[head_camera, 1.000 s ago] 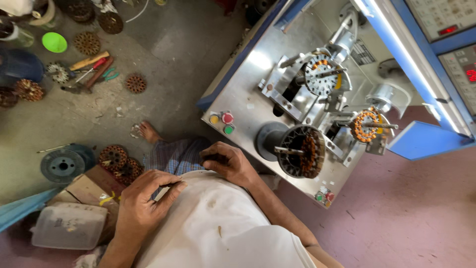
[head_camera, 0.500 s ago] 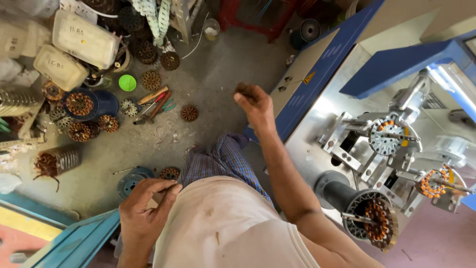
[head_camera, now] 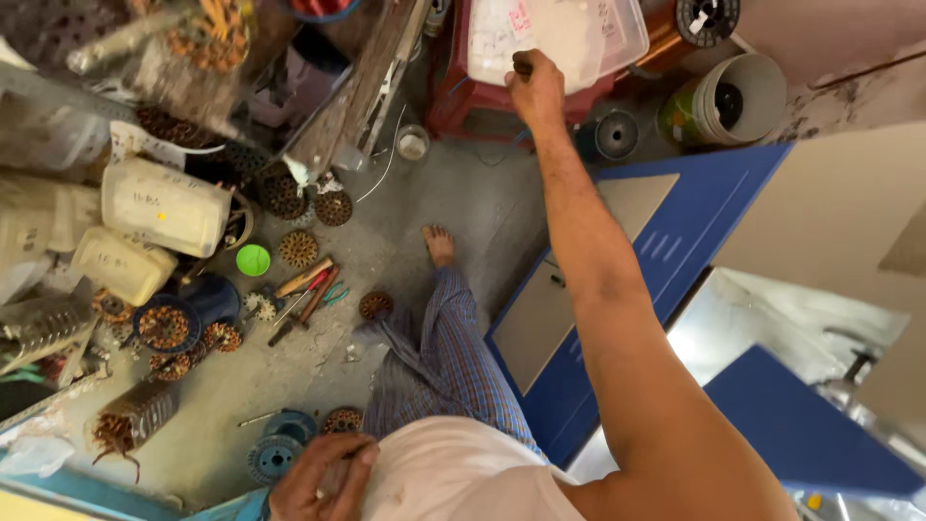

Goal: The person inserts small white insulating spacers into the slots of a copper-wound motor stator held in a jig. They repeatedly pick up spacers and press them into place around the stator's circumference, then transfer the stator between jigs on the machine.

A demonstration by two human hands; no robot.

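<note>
Reaching far out, my right hand (head_camera: 536, 89) is curled shut on a small dark handle (head_camera: 522, 66) at the near edge of a clear plastic box (head_camera: 569, 34) on a red stool (head_camera: 463, 101). My left hand (head_camera: 323, 478) rests closed against my white shirt (head_camera: 463, 482); I cannot tell what it holds.

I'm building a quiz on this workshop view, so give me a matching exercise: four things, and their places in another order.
Things:
1. right hand
2. left hand
3. green lid
4. bare foot

Places:
A. on the grey floor beside the blue machine cabinet
B. at the person's waist, bottom of the view
C. reaching out to the clear plastic box
D. on the floor by the pale plastic jugs

Pairs: 1-C, 2-B, 3-D, 4-A
</note>
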